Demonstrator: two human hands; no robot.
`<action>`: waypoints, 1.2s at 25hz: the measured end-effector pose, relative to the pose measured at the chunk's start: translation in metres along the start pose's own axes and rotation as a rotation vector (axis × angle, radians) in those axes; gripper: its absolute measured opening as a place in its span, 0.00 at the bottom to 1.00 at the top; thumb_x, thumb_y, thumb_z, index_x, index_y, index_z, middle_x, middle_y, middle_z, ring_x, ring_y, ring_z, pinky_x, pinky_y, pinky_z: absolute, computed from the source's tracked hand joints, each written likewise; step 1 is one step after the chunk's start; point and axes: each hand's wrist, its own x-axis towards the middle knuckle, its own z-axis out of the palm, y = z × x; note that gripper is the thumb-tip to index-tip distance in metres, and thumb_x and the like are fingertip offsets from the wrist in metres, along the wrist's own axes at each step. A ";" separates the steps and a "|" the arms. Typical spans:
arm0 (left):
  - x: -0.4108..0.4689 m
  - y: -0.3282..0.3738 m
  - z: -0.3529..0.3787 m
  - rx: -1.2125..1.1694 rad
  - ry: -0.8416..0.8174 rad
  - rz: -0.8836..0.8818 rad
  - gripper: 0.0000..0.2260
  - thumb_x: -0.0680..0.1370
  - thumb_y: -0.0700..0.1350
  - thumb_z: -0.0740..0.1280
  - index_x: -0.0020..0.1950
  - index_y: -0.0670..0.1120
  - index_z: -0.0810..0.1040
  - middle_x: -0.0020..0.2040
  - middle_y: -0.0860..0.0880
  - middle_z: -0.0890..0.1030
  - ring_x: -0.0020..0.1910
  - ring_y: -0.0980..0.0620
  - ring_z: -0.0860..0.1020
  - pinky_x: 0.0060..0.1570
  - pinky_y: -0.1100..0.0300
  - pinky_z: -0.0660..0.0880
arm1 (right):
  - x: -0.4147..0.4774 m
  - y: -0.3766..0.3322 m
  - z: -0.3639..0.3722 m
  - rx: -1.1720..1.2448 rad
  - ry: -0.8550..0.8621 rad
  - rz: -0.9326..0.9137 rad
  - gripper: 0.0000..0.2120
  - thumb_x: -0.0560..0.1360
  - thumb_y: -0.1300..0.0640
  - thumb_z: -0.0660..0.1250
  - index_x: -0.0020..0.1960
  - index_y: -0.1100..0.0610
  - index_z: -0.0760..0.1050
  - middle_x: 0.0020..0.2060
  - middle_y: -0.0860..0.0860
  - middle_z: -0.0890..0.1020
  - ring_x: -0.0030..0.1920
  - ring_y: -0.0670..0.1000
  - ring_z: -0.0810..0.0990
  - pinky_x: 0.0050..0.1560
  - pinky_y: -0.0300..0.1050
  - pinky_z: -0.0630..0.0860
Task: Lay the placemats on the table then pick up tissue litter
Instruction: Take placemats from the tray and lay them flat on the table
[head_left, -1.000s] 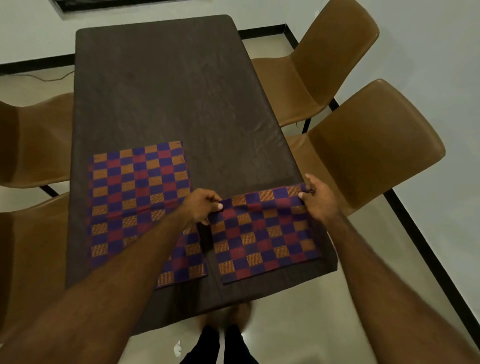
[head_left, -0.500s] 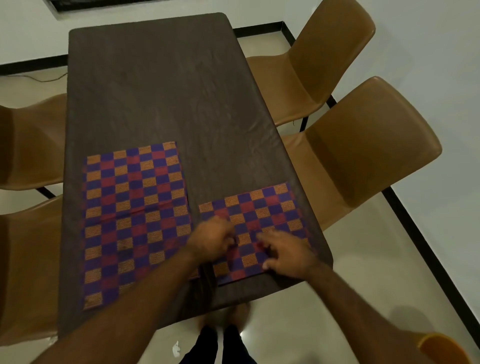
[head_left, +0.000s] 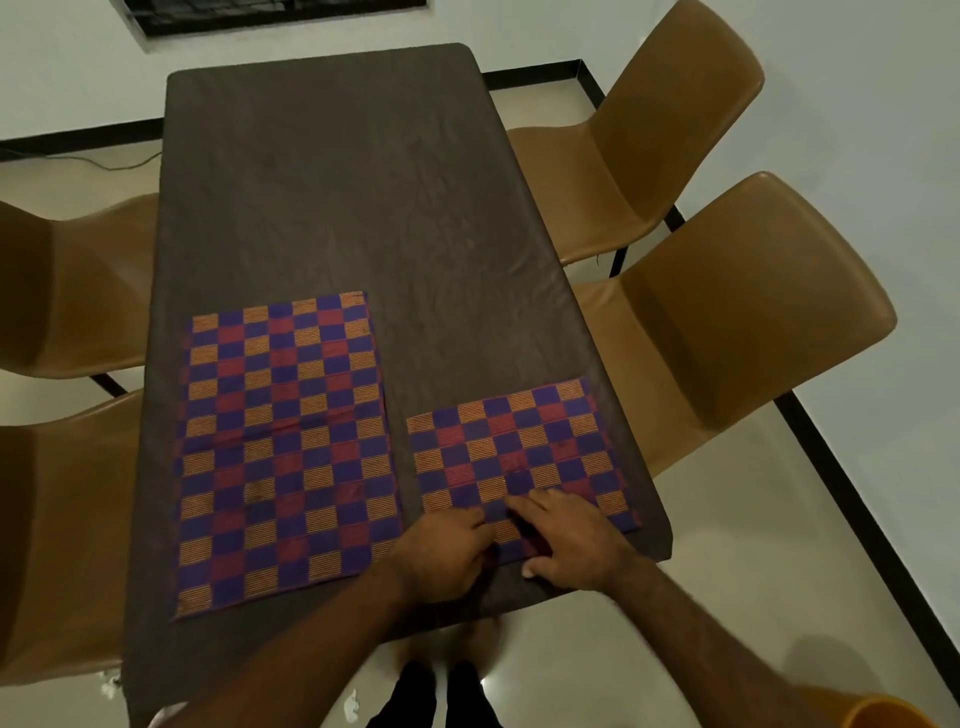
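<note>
Tan chairs (head_left: 727, 322) flanked the dark table (head_left: 332, 208). A spread placemat (head_left: 280, 447) lay by its left edge. The folded placemat (head_left: 519, 452) lay at the near right corner, with the right hand (head_left: 571, 540) flat on it and the left hand (head_left: 441, 556) curled beside, grip unclear. Below lay tissue scraps (head_left: 351, 706).

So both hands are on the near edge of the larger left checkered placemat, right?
No. The head view shows the left hand and right hand on the near edge of the smaller right purple, red and orange checkered fabric placemat; the larger left checkered placemat lies flat beside it.
</note>
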 end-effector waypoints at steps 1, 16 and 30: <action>0.001 -0.001 -0.001 -0.023 0.022 -0.021 0.12 0.83 0.51 0.59 0.58 0.48 0.78 0.54 0.48 0.79 0.48 0.51 0.75 0.46 0.59 0.67 | 0.000 -0.001 0.001 -0.018 0.009 -0.002 0.40 0.71 0.38 0.70 0.77 0.47 0.56 0.68 0.47 0.71 0.65 0.50 0.70 0.65 0.48 0.69; 0.005 -0.004 0.004 -0.146 0.039 -0.142 0.06 0.82 0.47 0.61 0.54 0.49 0.77 0.53 0.49 0.80 0.49 0.51 0.77 0.50 0.58 0.74 | -0.003 0.002 0.013 0.013 0.126 -0.009 0.32 0.77 0.45 0.65 0.77 0.47 0.58 0.67 0.47 0.74 0.63 0.49 0.73 0.66 0.48 0.71; 0.022 -0.041 -0.033 -0.268 0.048 -0.236 0.10 0.85 0.50 0.58 0.61 0.51 0.77 0.55 0.51 0.82 0.53 0.52 0.80 0.54 0.56 0.76 | 0.005 0.039 -0.037 0.174 -0.038 0.195 0.24 0.77 0.53 0.66 0.71 0.41 0.66 0.61 0.44 0.79 0.61 0.49 0.77 0.62 0.47 0.75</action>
